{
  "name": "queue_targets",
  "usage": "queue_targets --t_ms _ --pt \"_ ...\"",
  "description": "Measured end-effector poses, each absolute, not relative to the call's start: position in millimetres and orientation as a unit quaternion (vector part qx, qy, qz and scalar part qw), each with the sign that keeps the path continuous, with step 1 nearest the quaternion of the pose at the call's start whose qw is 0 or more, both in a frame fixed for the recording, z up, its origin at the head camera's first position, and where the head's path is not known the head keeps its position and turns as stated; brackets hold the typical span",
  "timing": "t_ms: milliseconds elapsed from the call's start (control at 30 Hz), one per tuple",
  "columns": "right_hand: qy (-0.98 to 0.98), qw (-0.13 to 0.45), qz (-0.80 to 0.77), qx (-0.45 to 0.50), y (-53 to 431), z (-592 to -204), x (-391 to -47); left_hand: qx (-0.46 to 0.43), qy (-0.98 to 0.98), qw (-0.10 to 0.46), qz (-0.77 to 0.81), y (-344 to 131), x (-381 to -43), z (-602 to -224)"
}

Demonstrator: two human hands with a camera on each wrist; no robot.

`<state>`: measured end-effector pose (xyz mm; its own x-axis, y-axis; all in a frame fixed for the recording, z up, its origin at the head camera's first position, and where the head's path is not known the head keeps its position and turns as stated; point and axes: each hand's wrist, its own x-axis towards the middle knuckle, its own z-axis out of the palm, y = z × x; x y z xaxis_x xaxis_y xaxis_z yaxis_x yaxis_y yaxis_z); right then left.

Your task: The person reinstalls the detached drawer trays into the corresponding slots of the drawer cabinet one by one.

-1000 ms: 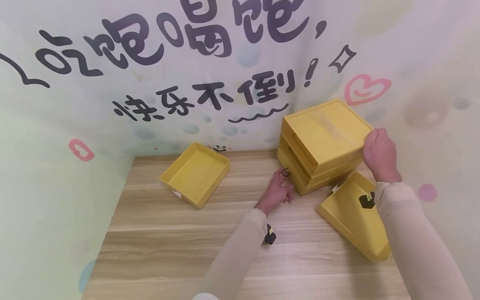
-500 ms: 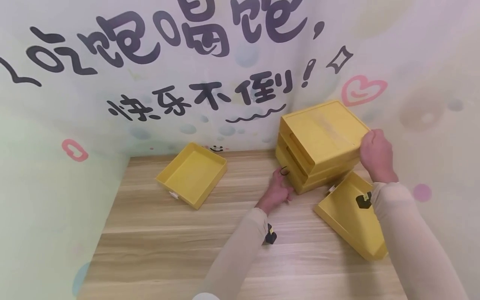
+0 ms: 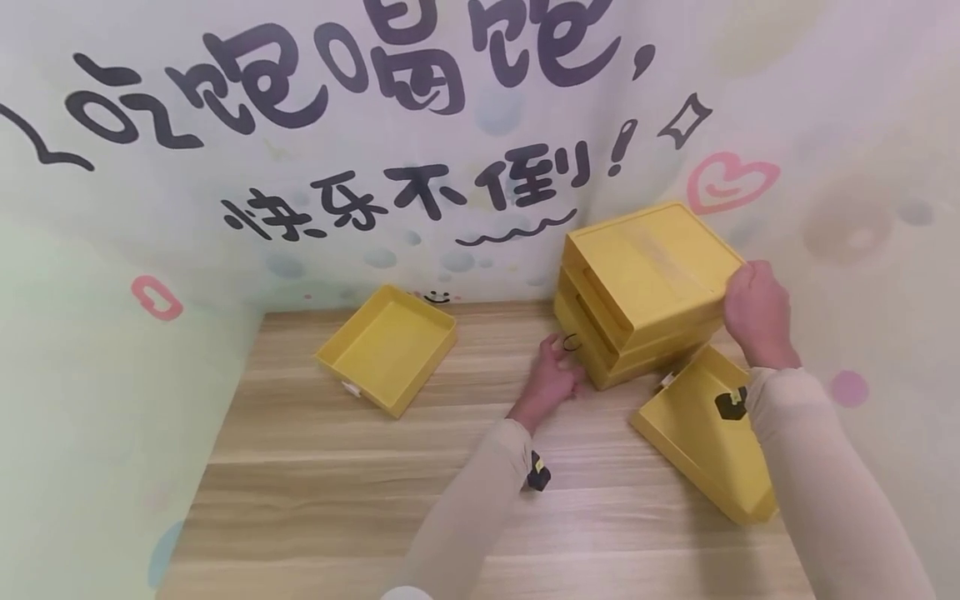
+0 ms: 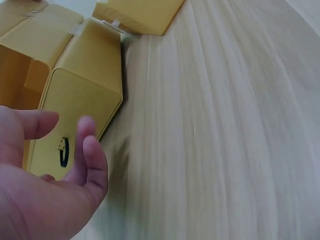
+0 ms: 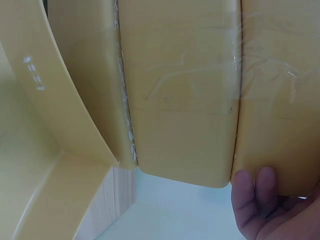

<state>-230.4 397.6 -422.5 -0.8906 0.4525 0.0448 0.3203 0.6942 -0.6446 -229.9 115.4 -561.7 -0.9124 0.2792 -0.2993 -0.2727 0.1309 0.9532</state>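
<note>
A yellow drawer cabinet [image 3: 652, 267] of three stacked tiers stands at the back right, clear tape across its top. Its two upper slots gape, while the lowest drawer [image 4: 75, 100] sits inside, its front bearing a small black loop [image 4: 64, 152]. Just in front of that loop is my left hand [image 3: 548, 377], thumb and fingers apart and loosely bent, nothing between them. My right hand [image 3: 757, 308] grips the cabinet's upper right edge at the rear; in the right wrist view, fingertips [image 5: 244, 187] of that hand press the cabinet's taped side near its corner.
One pulled-out yellow drawer [image 3: 390, 350] lies on the wooden table [image 3: 337, 500] at the left. Another yellow drawer [image 3: 697, 442] lies tilted against the cabinet's right side, under my right forearm. A printed wall [image 3: 360, 258] rises close behind.
My left fingers have drawn slightly left, away from the black loop. My right hand keeps its grip on the cabinet, and the loose drawers stay where they were.
</note>
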Motion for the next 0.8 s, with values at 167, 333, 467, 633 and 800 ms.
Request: queue_targets --t_ms 167,333,467,633,800 --pt "-0.912 0.098 0.331 -0.22 404 -421 -226 0.026 0.772 0.176 0.61 104 -226 -559" --pt "-0.91 0.1 0.338 -0.219 403 -419 -225 0.062 0.785 0.144 0.599 81 -215 -554" --pt "-0.909 0.1 0.339 -0.219 401 -419 -227 0.064 0.783 0.138 0.603 60 -204 -549" --pt "-0.91 0.099 0.341 -0.216 398 -421 -229 0.054 0.791 0.113 0.599 29 -193 -540" --pt "-0.91 0.097 0.344 -0.211 397 -423 -229 0.043 0.8 0.068 0.594 1 -185 -533"
